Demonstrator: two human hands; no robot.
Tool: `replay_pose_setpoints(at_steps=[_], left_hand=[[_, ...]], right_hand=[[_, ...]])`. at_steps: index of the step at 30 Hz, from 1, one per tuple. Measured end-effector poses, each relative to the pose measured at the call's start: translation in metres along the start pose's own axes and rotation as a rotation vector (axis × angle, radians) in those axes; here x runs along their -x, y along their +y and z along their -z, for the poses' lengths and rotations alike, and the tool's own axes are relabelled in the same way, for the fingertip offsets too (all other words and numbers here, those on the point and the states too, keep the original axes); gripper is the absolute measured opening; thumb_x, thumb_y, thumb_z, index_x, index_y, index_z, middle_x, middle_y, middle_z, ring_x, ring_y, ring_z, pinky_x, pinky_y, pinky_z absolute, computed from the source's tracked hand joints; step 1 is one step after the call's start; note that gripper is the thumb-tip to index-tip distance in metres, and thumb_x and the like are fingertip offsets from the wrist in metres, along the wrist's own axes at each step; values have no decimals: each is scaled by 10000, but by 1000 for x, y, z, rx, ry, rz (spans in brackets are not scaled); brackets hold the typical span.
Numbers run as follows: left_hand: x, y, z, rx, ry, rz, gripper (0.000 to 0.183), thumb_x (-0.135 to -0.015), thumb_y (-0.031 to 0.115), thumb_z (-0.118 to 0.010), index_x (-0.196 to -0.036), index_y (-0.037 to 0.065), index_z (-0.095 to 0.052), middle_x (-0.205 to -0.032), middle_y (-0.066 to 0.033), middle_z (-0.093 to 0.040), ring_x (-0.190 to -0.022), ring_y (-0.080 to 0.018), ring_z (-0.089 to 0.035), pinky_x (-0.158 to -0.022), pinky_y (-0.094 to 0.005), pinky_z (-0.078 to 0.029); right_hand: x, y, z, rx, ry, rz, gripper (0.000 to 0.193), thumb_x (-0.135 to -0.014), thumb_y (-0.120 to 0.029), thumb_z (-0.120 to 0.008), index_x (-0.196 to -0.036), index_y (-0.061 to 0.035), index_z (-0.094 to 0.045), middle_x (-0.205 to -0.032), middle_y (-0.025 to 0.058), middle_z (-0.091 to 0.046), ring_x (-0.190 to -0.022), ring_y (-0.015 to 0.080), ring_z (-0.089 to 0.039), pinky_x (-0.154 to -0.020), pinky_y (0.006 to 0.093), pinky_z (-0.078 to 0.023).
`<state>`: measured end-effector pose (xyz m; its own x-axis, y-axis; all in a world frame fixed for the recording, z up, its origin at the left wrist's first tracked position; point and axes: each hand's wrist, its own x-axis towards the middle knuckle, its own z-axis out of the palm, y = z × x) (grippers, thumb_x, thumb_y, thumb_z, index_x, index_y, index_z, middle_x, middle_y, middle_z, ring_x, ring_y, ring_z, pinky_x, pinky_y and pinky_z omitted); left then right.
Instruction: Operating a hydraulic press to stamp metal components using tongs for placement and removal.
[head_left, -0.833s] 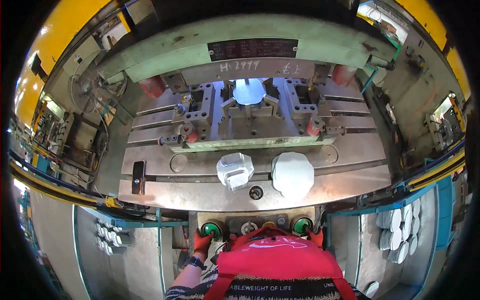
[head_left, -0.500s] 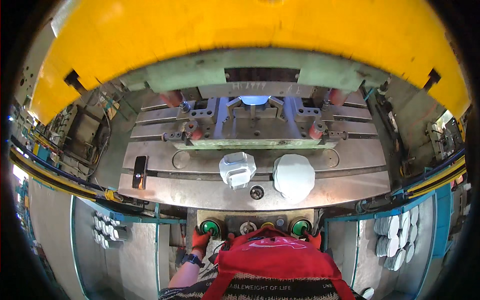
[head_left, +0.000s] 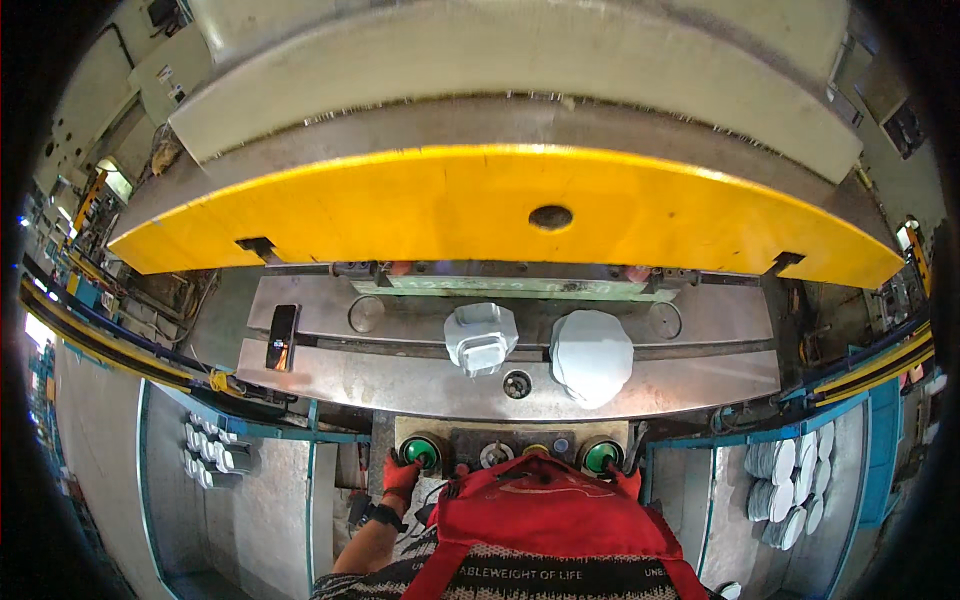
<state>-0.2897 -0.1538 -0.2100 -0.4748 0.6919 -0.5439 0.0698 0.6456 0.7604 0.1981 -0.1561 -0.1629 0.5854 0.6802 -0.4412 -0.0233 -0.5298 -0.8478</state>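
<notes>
My left hand (head_left: 402, 475), in a red glove, rests at the left side of a round-guarded green push button (head_left: 421, 454), fingers apart over its rim. At a matching green button (head_left: 601, 457) is my right hand (head_left: 628, 483), also red-gloved; the red apron (head_left: 550, 510) hides much of it and its fingers are unclear. Beyond the buttons, a formed silvery metal part (head_left: 481, 338) lies on the press bed (head_left: 420, 385). To its right lies a stack of flat pale sheet-metal blanks (head_left: 592, 357). The yellow-fronted press ram (head_left: 430, 205) is low, covering most of the die (head_left: 480, 285).
A phone (head_left: 282, 337) lies at the bed's left end. A round hole (head_left: 517, 384) opens in the bed. Formed parts (head_left: 212, 452) sit in the left bin, several stacks of blanks (head_left: 790, 475) in the right one. Yellow-and-black rails (head_left: 110, 347) flank the press.
The yellow ram has come down over the die, and the lower die's inside is now hidden. Both hands stay at the green buttons. The part and the blanks lie as before.
</notes>
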Motion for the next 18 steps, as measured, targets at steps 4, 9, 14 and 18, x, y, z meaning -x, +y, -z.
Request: replay_pose_setpoints(at_steps=[4,9,14,18], left_hand=[[24,52,14,-316,-126,58,786,-709,337,-714,-1315,-23,-366,-1183,-205,-554,-1092,-295,-551,-893,-348,-455],[40,225,58,-1125,-287,22,605,-723,586,-600,-943,26,-666,-983,-175,-654,-960,-296,-619,-814,-418,-478],[7,339,38,-777,293,-1059,261,-759,279,-674,-915,86,-592,-847,-122,-622,-775,-328,-595,-674,-424,-473],[5,458,-42,-639,246,-1418,395,-729,227,-680,-1091,103,-584,-1053,-137,-598,-1017,-340,-537,-878,-418,-424]], right_hand=[[10,-17,3,-53,-66,4,458,-677,-241,-798,-1015,-25,-577,-790,59,-635,-589,127,-569,-501,283,-441],[-10,15,16,155,-79,133,436,-675,-264,-788,-977,-3,-611,-858,84,-656,-703,172,-616,-608,322,-472],[-37,52,23,199,-114,88,603,-654,-306,-803,-1101,21,-565,-893,117,-663,-774,194,-624,-675,346,-478],[-54,97,19,414,16,93,677,-658,-278,-810,-1179,34,-512,-792,98,-651,-668,167,-603,-585,324,-465]])
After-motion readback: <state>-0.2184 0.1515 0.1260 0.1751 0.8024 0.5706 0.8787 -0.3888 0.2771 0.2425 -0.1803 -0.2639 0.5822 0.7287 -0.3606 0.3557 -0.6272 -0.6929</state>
